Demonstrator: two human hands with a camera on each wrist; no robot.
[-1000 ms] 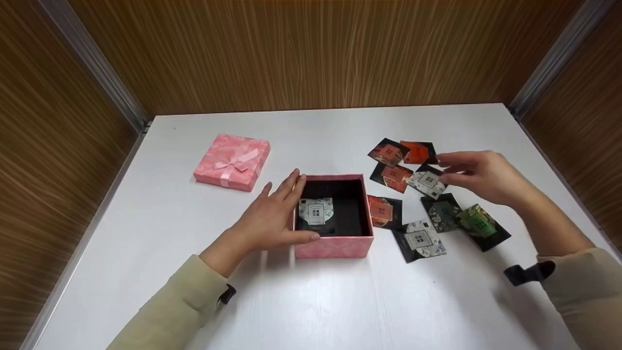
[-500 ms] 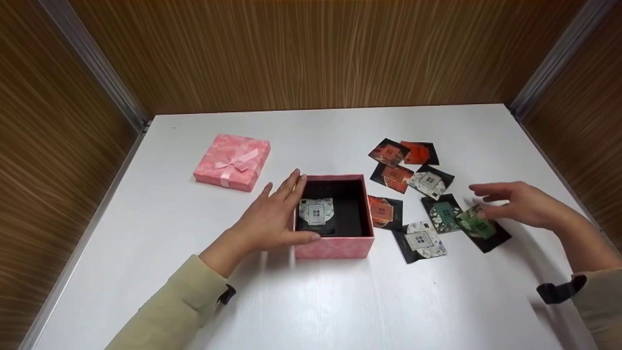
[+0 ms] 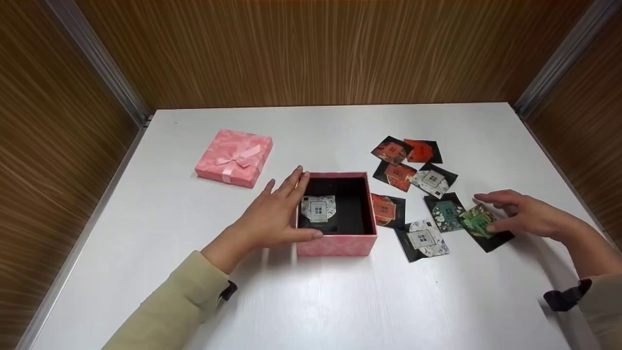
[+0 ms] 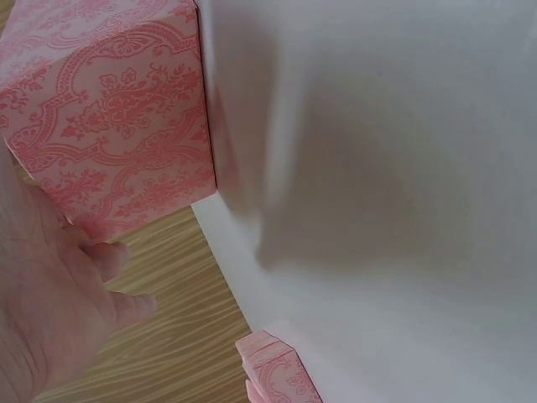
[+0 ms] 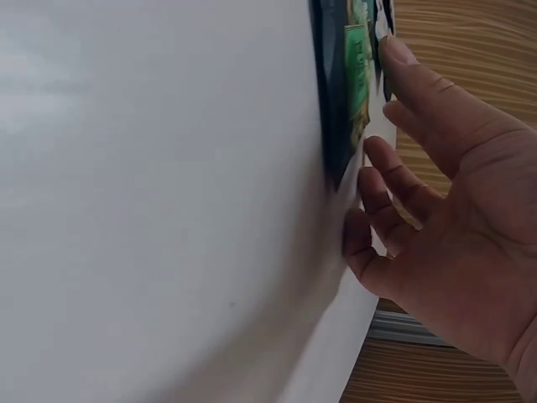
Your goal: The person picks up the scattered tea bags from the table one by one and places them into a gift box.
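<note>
Open pink box (image 3: 336,243), mid-counter, holds one grey-label packet (image 3: 318,210). Left hand (image 3: 269,214) flat against its wall, fingers released. Right hand (image 3: 527,216), fingers relaxed, touches green packet (image 3: 478,222).

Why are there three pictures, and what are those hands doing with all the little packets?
A person wears three cameras: one on the head looking down at the white table, and one on each wrist, close up. The left hand rests flat against the side of the open pink patterned cardboard box. Inside it lies one small black packet with a white label. The box's pink lid with a ribbon bow sits apart, farther left. On the right, more small square foil packets in red, white and teal lie scattered. The right hand touches the green packet, fingers stretched over it; it is not lifted yet.
</note>
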